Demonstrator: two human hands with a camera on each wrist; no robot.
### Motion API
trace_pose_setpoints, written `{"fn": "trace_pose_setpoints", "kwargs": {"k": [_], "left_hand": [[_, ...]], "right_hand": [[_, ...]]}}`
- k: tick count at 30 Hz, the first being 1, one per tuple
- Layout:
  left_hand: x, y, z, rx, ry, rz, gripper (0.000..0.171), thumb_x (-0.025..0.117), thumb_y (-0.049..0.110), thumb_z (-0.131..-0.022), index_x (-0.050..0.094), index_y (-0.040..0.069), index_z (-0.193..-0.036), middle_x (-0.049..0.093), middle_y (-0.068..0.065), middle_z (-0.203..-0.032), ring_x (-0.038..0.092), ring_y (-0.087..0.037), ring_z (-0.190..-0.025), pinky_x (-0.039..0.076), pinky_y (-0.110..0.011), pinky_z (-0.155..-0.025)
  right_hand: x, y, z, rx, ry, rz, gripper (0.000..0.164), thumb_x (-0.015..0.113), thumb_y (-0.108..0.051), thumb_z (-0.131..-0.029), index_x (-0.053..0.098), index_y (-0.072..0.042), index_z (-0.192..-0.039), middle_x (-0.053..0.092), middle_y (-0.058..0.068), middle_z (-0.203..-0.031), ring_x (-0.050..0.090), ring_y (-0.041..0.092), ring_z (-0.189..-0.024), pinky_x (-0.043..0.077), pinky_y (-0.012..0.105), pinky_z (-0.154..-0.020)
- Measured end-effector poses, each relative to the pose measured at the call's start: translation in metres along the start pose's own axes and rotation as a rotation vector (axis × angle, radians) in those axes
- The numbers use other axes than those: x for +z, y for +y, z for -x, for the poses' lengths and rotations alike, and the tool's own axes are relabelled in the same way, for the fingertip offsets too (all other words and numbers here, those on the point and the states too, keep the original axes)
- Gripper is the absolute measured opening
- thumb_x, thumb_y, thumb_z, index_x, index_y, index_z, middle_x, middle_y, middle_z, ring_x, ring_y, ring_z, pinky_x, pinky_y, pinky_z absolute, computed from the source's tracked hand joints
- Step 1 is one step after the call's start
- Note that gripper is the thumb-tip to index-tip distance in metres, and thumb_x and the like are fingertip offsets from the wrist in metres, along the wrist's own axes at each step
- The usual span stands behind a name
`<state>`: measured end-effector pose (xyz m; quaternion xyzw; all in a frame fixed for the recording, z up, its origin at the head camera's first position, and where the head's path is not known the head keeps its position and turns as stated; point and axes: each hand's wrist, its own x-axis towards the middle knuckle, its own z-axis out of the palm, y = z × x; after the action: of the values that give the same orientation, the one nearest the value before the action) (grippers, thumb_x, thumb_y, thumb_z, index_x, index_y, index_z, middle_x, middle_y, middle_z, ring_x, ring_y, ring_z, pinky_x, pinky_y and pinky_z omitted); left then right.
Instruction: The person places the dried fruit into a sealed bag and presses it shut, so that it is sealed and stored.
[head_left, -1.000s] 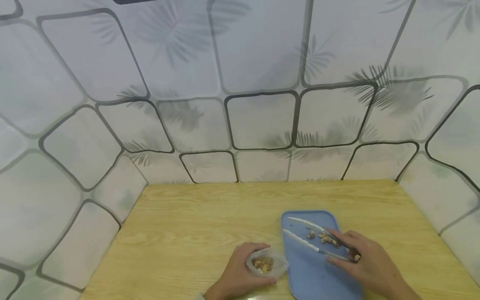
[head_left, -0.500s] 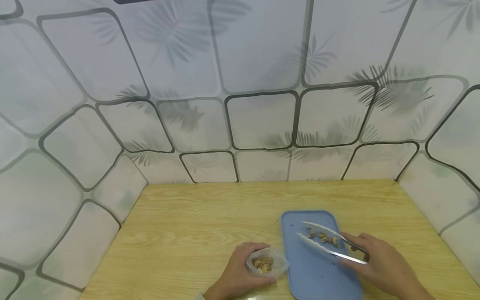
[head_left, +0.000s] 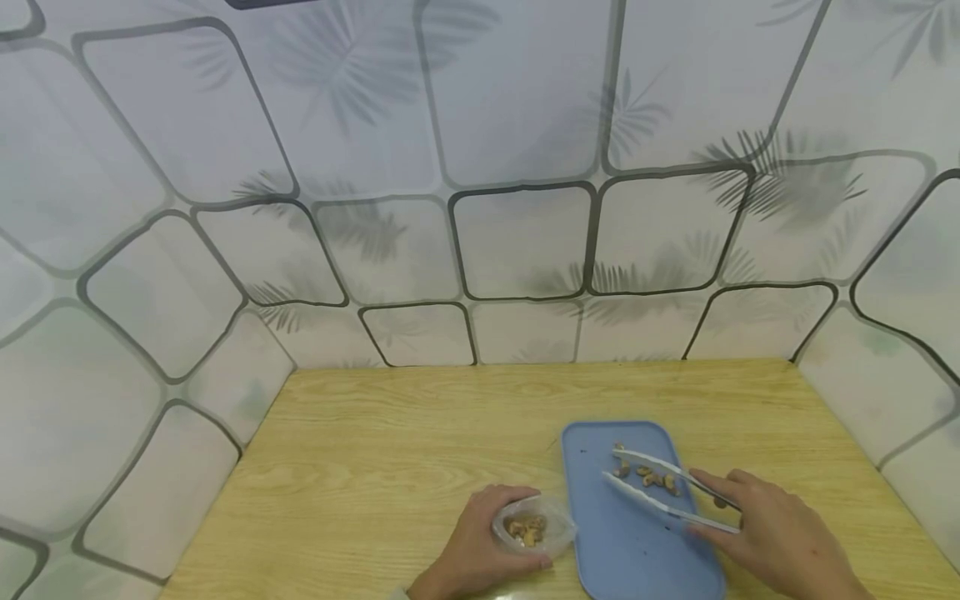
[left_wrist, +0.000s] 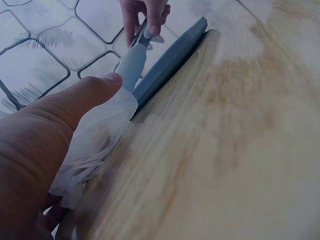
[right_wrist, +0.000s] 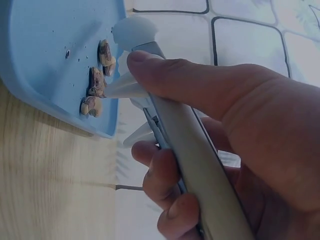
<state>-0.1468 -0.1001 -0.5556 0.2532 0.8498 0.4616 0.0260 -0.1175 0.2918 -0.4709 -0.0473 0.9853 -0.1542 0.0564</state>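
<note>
My left hand (head_left: 480,542) grips a translucent plastic bag (head_left: 557,527), thumb and fingers around its side. Several brown, cashew-like nuts (head_left: 527,528) lie inside its open mouth. With my right hand (head_left: 780,529) I hold metal tongs (head_left: 705,518) that have pale white tips, the two arms spread apart. These tips hover over or rest on the blue tray (head_left: 630,558), close to several more nuts (head_left: 658,479). In the right wrist view the skin-covered nuts (right_wrist: 96,82) sit near the tray's edge, beside one white tip. Nothing is visible between the tips.
A light wood-grain table (head_left: 390,433) carries the tray, whose left edge the bag touches or nearly touches. Dark crumbs (right_wrist: 68,53) dot the tray. Patterned wall covering (head_left: 525,250) encloses the table at the back and both sides.
My right hand and the tongs have shifted right and slightly toward me, leaving the nuts on the tray more exposed. The left hand and the bag have stayed put.
</note>
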Motion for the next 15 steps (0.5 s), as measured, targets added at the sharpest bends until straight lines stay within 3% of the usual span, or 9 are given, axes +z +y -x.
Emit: {"fn": "trace_pose_setpoints", "kwargs": {"k": [15], "left_hand": [[-0.0003, 0.0011, 0.0000, 0.003, -0.001, -0.001, 0.071, 0.096, 0.050, -0.080, 0.065, 0.040, -0.143, 0.070, 0.021, -0.133, 0.060, 0.000, -0.117, 0.044, -0.034, -0.108]], "right_hand": [[0.0021, 0.0036, -0.0005, 0.014, -0.008, 0.016, 0.077, 0.091, -0.053, -0.082, 0.071, -0.013, -0.145, 0.069, -0.004, -0.097, 0.050, 0.012, -0.075, 0.041, 0.030, -0.061]]}}
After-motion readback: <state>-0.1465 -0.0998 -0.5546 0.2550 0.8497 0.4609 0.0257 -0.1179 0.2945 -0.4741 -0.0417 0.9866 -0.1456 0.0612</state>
